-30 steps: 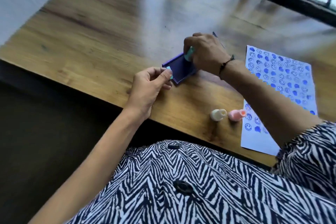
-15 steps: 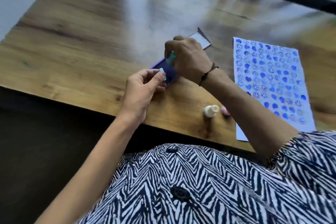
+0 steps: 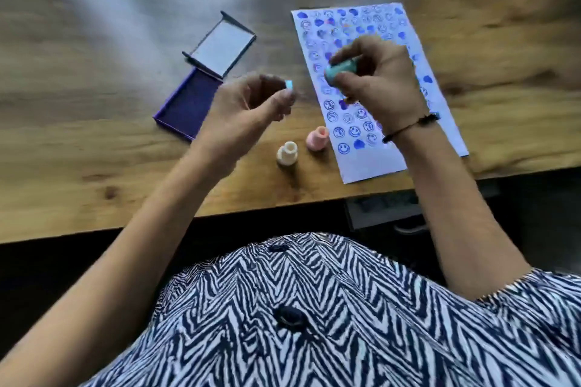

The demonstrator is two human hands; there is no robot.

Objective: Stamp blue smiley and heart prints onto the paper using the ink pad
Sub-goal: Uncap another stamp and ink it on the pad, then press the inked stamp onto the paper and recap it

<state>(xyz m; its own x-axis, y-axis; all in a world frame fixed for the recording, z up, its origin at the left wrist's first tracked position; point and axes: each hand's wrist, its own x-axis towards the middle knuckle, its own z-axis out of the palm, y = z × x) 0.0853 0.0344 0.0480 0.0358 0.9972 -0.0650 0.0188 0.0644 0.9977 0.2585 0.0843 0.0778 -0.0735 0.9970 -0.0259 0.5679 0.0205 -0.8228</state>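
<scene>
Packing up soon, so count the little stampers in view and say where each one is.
4. A teal stamper held in the right hand above the paper; a small light-blue one pinched by the left hand; a cream stamper and a pink stamper standing on the table. More may be hidden.

Daylight streaks glare across the far wooden table (image 3: pixel 94 25); motion blur smears both hands and the stamped paper (image 3: pixel 377 160), while wide-angle distortion darkens corners.
</scene>
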